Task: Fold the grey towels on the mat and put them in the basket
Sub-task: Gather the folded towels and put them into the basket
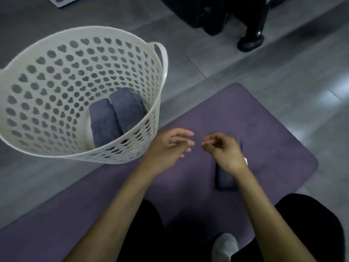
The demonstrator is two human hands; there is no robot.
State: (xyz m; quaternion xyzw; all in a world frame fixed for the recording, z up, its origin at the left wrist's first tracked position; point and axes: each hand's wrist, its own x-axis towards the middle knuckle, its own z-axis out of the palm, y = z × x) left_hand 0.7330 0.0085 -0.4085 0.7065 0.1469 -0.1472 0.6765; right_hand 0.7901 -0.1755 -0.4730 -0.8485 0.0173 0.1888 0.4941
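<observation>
A white perforated basket [47, 91] stands on the floor at the left, its base touching the purple mat [268, 129]. Inside it lie two folded grey towels [105, 125] [128, 110] side by side. A third grey towel [225, 179], folded into a narrow strip, lies on the mat in front of me. My right hand [224, 150] hovers over the far end of that strip with fingers loosely curled and nothing in them. My left hand [170, 148] is beside the basket's near wall, fingers relaxed and holding nothing. The two hands are close but apart.
My legs in black trousers [311, 224] and a light-coloured foot [225, 244] rest on the near part of the mat. Black furniture legs [251, 40] stand on the grey tiled floor beyond the mat. A white object [62, 0] lies at the top left.
</observation>
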